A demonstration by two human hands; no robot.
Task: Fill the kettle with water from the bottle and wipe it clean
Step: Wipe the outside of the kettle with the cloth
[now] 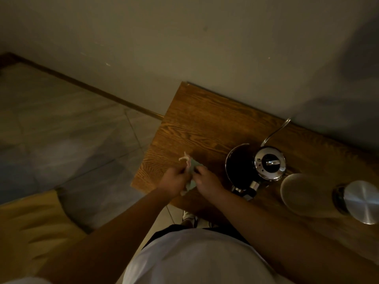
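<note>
Beside kettle, cloth (bunched) between hands.

Shiny gooseneck kettle upright on tabletop, lid on.

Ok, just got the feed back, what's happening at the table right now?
The person holds a small pale green cloth between both hands, left hand and right hand, above the wooden table. The shiny steel gooseneck kettle stands untouched to the right, lid on. No bottle can be made out.
</note>
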